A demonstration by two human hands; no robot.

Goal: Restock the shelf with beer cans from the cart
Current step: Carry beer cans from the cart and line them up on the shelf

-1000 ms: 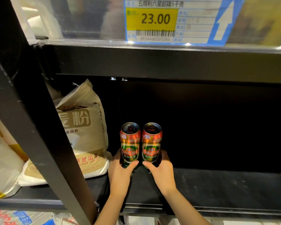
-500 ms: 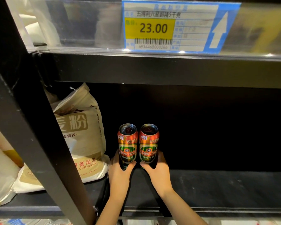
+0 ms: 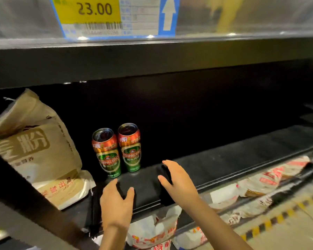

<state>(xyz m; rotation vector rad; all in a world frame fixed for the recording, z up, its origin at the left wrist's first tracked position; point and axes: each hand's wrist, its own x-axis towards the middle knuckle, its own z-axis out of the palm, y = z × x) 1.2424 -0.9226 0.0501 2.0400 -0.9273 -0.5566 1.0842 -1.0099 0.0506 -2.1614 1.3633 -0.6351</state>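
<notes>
Two green and red beer cans stand upright side by side on the black shelf (image 3: pixel 224 159), the left can (image 3: pixel 107 156) and the right can (image 3: pixel 130 150) touching each other. My left hand (image 3: pixel 116 204) hovers in front of them near the shelf's front edge, empty, thumb and fingers spread in a loose curve. My right hand (image 3: pixel 177 179) is to the right of the cans, also empty, with the same loose curve. Neither hand touches a can. The cart is not in view.
A tan flour sack (image 3: pixel 36 150) leans at the left of the shelf, close to the left can. A black upright post (image 3: pixel 25 204) crosses the lower left. A price tag reading 23.00 (image 3: pixel 98 15) hangs above. White and red bags (image 3: pixel 152 231) lie on the lower shelf.
Both hands have let go of the two cans and drawn back toward the shelf's front edge. The cans stay standing on the shelf. The view has shifted to the right.
</notes>
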